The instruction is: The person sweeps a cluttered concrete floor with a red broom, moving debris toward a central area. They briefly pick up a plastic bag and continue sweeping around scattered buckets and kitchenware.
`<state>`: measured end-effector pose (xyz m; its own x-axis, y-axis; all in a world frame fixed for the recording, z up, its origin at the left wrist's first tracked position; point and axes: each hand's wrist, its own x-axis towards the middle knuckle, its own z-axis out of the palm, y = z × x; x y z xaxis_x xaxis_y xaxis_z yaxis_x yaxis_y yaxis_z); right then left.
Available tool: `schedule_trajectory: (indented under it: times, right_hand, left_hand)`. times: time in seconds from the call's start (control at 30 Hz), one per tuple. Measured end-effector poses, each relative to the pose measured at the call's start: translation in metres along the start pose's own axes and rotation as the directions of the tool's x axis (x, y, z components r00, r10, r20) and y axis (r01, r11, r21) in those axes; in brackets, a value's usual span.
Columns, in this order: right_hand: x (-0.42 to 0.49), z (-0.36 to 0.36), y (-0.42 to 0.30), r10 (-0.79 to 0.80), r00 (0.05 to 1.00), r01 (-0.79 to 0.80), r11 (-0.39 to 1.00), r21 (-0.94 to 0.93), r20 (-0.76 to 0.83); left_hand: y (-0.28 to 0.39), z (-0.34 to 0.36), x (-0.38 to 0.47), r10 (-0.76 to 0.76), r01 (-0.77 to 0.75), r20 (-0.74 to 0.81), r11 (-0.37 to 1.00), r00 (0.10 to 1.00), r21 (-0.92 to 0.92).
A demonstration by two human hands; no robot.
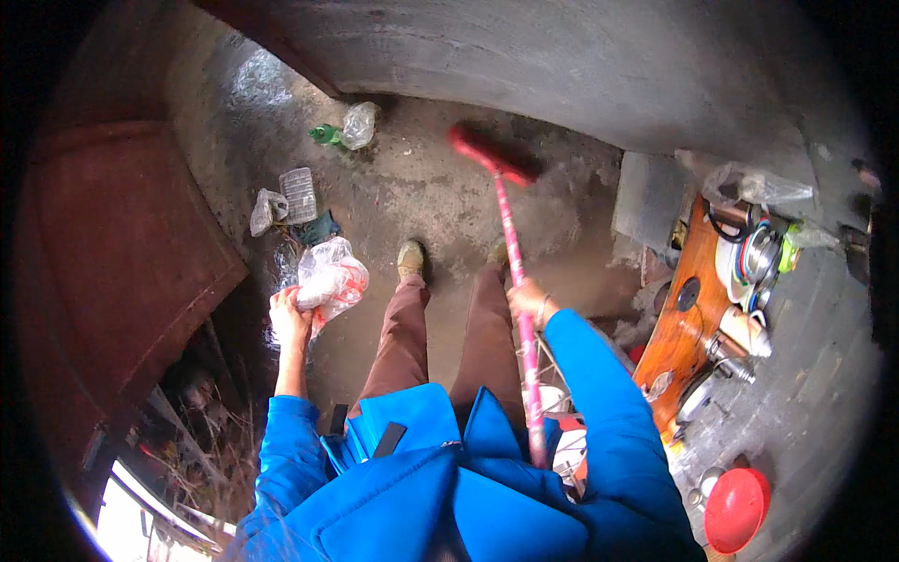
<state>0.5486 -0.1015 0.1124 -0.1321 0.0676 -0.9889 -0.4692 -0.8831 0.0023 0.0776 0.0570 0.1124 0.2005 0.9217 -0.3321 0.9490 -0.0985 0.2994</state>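
Observation:
My left hand (291, 312) grips a crumpled clear plastic bag with red print (337, 277), held over the floor left of my legs. My right hand (530, 301) is closed around the pink patterned pole of a broom (510, 235). Its red head (491, 154) is ahead of my right foot, at or near the concrete floor; bristles are blurred. Beyond the bag in my left hand lie a clear plastic tray (298, 195), a small plastic bag (267, 212) and a dark green scrap (319, 228). Farther off, a green plastic bottle (324, 134) touches or nearly touches another clear bag (359, 125).
A reddish-brown panel (133, 260) stands at left, with dry twigs (204, 449) below it. At right, a wooden board (692, 295) bears pots, lids and a kettle-like vessel. A red plastic basket (736, 509) is at lower right. A grey wall (562, 63) bounds the far side.

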Motion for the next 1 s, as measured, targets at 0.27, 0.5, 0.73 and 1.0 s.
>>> schedule_trajectory:
  times: [0.27,0.5,0.73,1.0]
  right_hand:
    - [-0.093,0.031,0.087,-0.140,0.966,0.111,0.984,0.139,0.219]
    - [-0.089,-0.091,0.079,-0.280,0.924,0.224,0.948,-0.228,-0.259]
    - [0.018,-0.306,0.017,-0.468,0.638,-0.024,0.782,-0.623,-0.612]
    - [-0.019,-0.298,0.111,-0.102,0.776,-0.204,0.893,-0.400,-0.623]
  left_hand:
    - [0.039,0.001,0.034,0.141,-0.150,0.125,0.987,0.982,0.063]
    - [0.091,0.017,0.061,0.248,-0.257,0.152,0.965,0.957,0.046]
    - [0.099,0.058,0.047,0.251,-0.297,0.235,0.936,0.939,0.187]
    - [0.129,0.075,0.018,0.283,-0.326,0.231,0.928,0.931,0.179]
